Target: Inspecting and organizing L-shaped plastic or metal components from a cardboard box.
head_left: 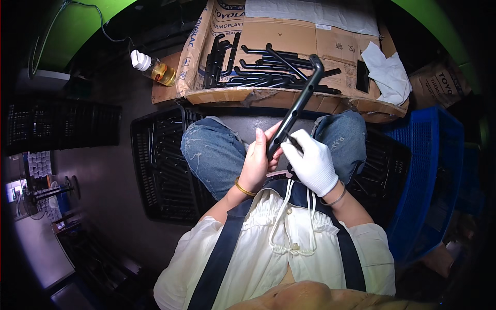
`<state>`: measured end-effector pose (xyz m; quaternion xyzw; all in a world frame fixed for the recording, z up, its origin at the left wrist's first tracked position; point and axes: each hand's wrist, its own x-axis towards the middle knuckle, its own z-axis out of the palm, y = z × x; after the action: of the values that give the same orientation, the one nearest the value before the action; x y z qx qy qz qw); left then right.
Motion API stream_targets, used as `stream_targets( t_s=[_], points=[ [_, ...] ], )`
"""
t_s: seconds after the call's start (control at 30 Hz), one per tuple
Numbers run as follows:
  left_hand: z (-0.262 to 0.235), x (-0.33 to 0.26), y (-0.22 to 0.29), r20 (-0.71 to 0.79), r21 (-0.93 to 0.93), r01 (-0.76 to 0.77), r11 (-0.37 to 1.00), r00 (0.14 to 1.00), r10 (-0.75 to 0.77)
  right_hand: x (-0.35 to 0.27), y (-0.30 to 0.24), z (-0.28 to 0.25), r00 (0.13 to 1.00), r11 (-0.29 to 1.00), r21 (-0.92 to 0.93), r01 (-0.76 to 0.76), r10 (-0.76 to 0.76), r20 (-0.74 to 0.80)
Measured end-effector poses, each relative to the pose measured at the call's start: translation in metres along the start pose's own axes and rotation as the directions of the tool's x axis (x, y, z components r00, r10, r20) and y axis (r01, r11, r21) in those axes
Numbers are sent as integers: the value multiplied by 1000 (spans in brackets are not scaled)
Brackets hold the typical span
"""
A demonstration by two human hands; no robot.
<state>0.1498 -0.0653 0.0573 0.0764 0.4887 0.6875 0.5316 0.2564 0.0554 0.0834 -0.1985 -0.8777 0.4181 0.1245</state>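
Note:
My bare left hand (261, 153) is wrapped round the lower end of a long black plastic tube with a bent end (298, 106). The tube slants up and to the right, and small holes show along its side. My right hand (311, 161), in a white glove, is closed beside the tube's lower part. A thin dark tool (293, 140) sticks out from its fingers against the tube; most of it is hidden by the glove. Beyond my hands, several similar black bent tubes (268, 67) lie in an open cardboard box (330, 44).
In the box are a black phone (362, 76) and a white cloth (388, 75). A spray bottle (154, 68) stands left of it. Black crates flank my knees, the left crate (147, 191) holding dark parts. Blue crates (426, 181) stand at right.

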Motion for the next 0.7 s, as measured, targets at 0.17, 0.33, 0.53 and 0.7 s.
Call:
stream_targets(
  t_s=[0.17, 0.33, 0.53, 0.7],
  points=[
    [7, 4, -10, -34, 80, -107, 991, 993, 110, 8, 6, 22, 973, 942, 266, -203, 225, -56],
    [5, 3, -18, 48, -95, -4, 996, 999, 8, 31, 26, 30, 928, 828, 532, -176, 319, -190],
    [-4, 17, -41, 323, 786, -587, 194, 658, 680, 45, 36, 20, 927, 833, 501, -235, 348, -144],
    [-9, 6, -19, 197, 25, -23, 999, 980, 17, 48, 31, -6, 907, 362, 832, -420, 183, 379]
  ],
)
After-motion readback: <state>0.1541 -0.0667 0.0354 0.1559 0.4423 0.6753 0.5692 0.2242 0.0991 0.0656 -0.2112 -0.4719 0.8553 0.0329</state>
